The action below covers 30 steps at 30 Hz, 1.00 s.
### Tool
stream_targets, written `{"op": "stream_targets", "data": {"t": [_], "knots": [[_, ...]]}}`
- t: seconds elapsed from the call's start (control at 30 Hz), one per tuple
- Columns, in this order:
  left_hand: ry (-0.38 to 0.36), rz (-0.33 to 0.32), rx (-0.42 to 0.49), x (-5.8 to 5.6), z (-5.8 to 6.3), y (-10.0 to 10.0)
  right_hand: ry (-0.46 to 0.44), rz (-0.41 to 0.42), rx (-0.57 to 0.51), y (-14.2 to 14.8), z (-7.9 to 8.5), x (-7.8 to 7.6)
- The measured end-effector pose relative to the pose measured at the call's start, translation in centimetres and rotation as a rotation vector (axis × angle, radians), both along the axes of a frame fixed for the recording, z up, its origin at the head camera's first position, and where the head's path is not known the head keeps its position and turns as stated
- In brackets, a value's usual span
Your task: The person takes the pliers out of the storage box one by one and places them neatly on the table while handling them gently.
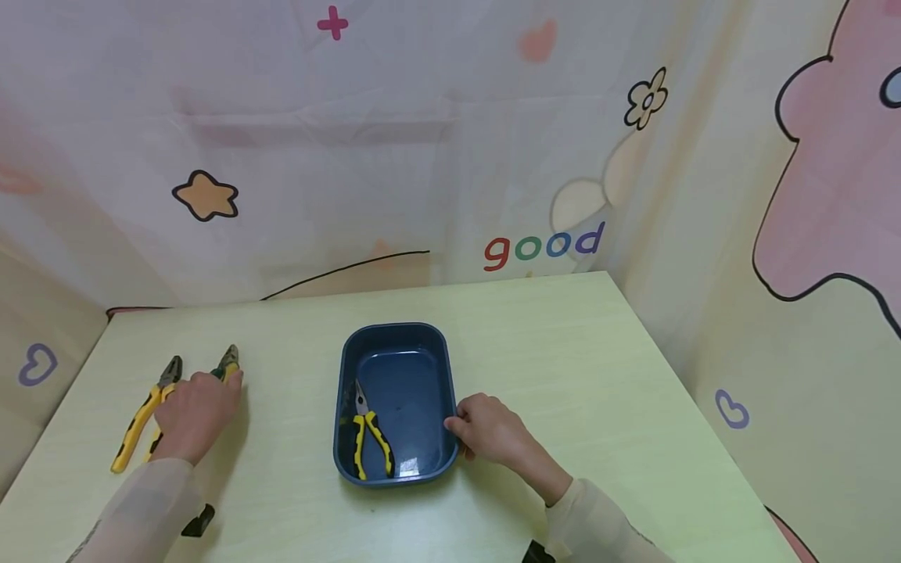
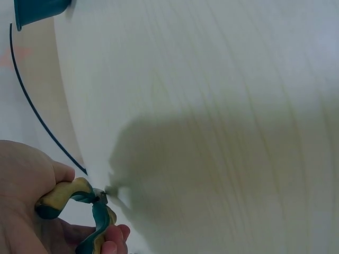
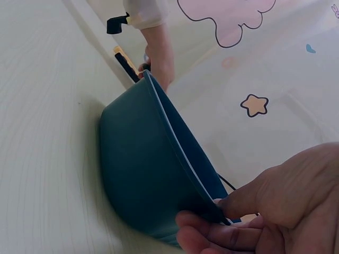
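Note:
My left hand [image 1: 199,414] grips a pair of pliers [image 1: 230,361]; in the head view only their jaws and a bit of handle show past the fingers. In the left wrist view the pliers' yellow and dark green handles [image 2: 66,197] stand spread between thumb and fingers. To the left lies another pair of pliers [image 1: 137,422] with yellow handles, partly hidden by the hand. My right hand [image 1: 493,430] pinches the right rim of a dark blue plastic bin [image 1: 411,383]. Needle-nose pliers [image 1: 380,439] with yellow and black handles lie inside the bin, on its left side.
All of this is on a pale wood-grain table [image 1: 563,360]. Printed cloth [image 1: 394,180] hangs behind the table and along its sides. A black piece [image 1: 199,521] shows beside the left sleeve, another [image 1: 538,552] beside the right sleeve.

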<state>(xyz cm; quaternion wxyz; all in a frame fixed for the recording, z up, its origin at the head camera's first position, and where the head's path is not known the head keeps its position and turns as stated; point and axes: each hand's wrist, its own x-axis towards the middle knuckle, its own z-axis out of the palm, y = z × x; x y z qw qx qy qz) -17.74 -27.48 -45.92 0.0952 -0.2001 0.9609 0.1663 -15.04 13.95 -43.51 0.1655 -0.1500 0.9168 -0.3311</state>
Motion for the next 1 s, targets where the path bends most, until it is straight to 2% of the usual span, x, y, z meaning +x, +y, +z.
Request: {"op": "stream_targets", "data": {"t": [0.4, 0.67, 1.0], "knots": [[-0.027, -0.012, 0.010, -0.69, 0.04, -0.35, -0.013, -0.008, 0.008, -0.02, 0.00, 0.00], [-0.042, -0.040, -0.008, -0.64, 0.18, -0.16, -0.007, -0.006, 0.005, -0.01, -0.04, 0.03], [-0.053, -0.019, -0.002, -0.82, -0.06, -0.13, 0.001, -0.004, 0.004, -0.01, 0.06, 0.04]]}}
